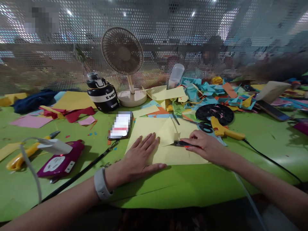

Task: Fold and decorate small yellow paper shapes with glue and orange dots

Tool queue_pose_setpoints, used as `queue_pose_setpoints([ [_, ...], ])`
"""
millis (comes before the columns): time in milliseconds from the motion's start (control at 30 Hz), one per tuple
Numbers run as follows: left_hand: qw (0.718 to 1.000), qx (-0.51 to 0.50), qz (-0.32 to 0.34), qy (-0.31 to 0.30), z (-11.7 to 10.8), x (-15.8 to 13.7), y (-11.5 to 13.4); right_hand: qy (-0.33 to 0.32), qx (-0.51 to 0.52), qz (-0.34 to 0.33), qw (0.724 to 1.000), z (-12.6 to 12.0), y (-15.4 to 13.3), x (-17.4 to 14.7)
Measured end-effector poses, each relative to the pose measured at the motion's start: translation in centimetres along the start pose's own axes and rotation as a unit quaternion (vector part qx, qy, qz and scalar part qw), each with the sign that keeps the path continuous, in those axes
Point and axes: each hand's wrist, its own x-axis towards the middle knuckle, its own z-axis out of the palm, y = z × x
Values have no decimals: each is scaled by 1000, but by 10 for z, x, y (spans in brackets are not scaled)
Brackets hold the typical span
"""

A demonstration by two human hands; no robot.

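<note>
1. The pale yellow sheet [173, 156] lies flat on the green tabletop [156, 189], close to its near edge; a creased piece [167, 133] stands up from its middle, with both hands at its sides.
2. At 8 o'clock on the sheet, the left hand [141, 157] rests palm down, fingers slightly spread, gripping nothing. Its wrist wears a grey band [102, 184].
3. At 3 o'clock, well apart from the left, the right hand [204, 144] is closed around a slim black tool [181, 143], whose tip reaches the creased piece. The tool's exact kind is hard to tell.
4. Between 2 and 3 o'clock lie scissors [207, 126] and, just beside them, a yellow glue gun [225, 130]; a black disc [214, 114] sits at 2.
5. Toward 1 o'clock, colored paper scraps [204, 89] are heaped.
6. Near 11 o'clock stands a fan [124, 53]; at 10, a dark bottle [102, 96].
7. Between 9 and 10 is a phone [120, 125]; farther out, near 9, a purple power box [62, 160] with a white plug [57, 146].
</note>
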Motion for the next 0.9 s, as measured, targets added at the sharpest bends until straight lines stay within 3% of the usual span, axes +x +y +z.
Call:
queue_pose_setpoints([
  [200, 1000, -1, 11, 17, 3, -1, -1, -9, 22, 2, 1000, -3, 3, -9],
  [533, 1000, 2, 8, 17, 5, -1, -2, -32, 26, 4, 999, -2, -13, 5],
  [900, 1000, -4, 2, 17, 6, 0, -1, -12, 45, -14, 999, 3, -16, 8],
])
